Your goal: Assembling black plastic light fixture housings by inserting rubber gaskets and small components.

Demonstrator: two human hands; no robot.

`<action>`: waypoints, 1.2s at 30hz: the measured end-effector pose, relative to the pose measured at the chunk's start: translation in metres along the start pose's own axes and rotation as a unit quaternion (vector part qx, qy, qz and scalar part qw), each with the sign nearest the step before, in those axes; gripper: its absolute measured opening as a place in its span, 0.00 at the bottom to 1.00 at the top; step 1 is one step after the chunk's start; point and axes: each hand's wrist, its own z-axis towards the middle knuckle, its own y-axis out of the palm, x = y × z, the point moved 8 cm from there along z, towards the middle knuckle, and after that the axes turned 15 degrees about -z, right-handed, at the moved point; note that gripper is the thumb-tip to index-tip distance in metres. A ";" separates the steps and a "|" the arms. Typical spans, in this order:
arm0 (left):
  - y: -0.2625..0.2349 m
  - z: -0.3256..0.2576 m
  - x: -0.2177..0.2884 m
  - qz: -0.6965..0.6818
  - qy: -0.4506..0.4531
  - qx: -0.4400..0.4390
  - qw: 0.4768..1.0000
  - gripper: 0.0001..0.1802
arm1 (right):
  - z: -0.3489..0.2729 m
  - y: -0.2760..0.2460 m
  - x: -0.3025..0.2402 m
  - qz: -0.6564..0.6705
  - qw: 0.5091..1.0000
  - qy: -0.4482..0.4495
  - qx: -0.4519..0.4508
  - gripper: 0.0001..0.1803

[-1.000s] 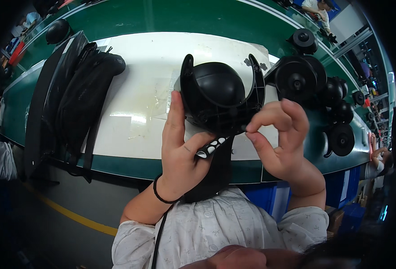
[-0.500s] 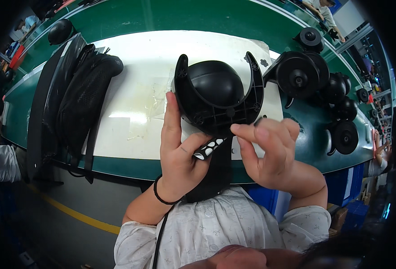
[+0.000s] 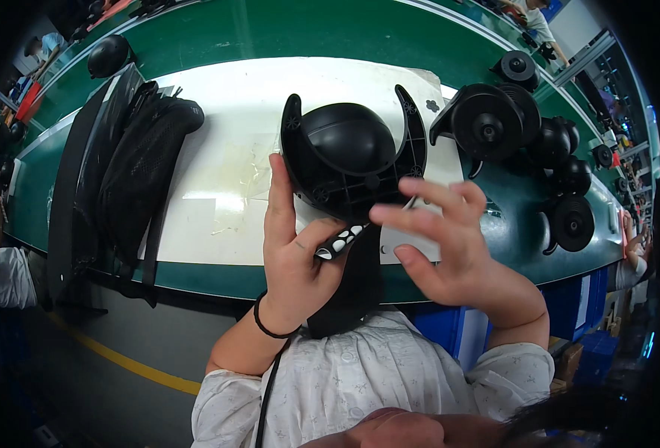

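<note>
A black plastic part (image 3: 352, 138) with a smooth dome and a ribbed, crescent-shaped rim with two horns stands tilted over the white sheet. My left hand (image 3: 296, 254) grips its lower left side, the index finger stretched along the edge. A curled black strip with white round spots (image 3: 339, 242) sits by the left thumb, in the same hand. My right hand (image 3: 449, 239) is at the part's lower right, fingers apart and partly blurred by motion. Whether its fingertips touch the rim I cannot tell.
A white sheet (image 3: 225, 172) covers part of the green table (image 3: 300, 30). Black mesh bags (image 3: 147, 164) lie on the left, with a black dome (image 3: 109, 56) behind. Several black round parts (image 3: 487, 127) stand on the right. Other people work at the far edges.
My right hand has gone from a pinch at the lower rim to spread fingers. The black part has shifted slightly left in the picture, still in my left hand.
</note>
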 end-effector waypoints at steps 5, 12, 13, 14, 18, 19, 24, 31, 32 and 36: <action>0.003 0.002 0.003 0.014 0.008 0.003 1.000 0.11 | -0.010 -0.007 0.055 0.127 0.973 0.131 0.138 0.11; 0.002 0.001 0.002 0.017 0.005 0.003 1.000 0.11 | 0.005 0.005 0.066 0.215 0.965 0.142 0.050 0.04; 0.002 0.001 0.002 0.021 0.010 -0.001 1.000 0.11 | 0.006 0.007 0.066 0.207 0.967 0.140 0.049 0.04; 0.002 0.001 0.002 0.026 0.014 -0.005 1.000 0.10 | 0.007 0.009 0.066 0.199 0.969 0.139 0.047 0.04; 0.001 0.001 0.001 0.029 0.011 -0.007 1.000 0.10 | 0.007 0.011 0.065 0.206 0.966 0.149 0.049 0.04; 0.002 0.001 0.001 0.023 0.014 -0.008 1.000 0.10 | 0.006 0.013 0.067 0.233 0.957 0.166 0.047 0.04; 0.000 -0.001 -0.001 0.014 0.009 -0.002 1.000 0.08 | 0.008 0.005 0.061 0.110 0.983 0.134 0.063 0.04; -0.001 0.000 -0.004 -0.004 -0.002 0.011 1.000 0.09 | -0.013 -0.001 0.031 -0.200 0.973 0.050 0.101 0.15; -0.001 0.000 -0.005 -0.020 -0.002 0.015 1.000 0.09 | -0.015 0.000 0.030 -0.216 0.970 0.056 0.096 0.17; -0.005 -0.001 -0.007 -0.087 -0.011 0.017 0.996 0.09 | -0.028 -0.007 0.036 -0.003 0.976 0.061 0.210 0.25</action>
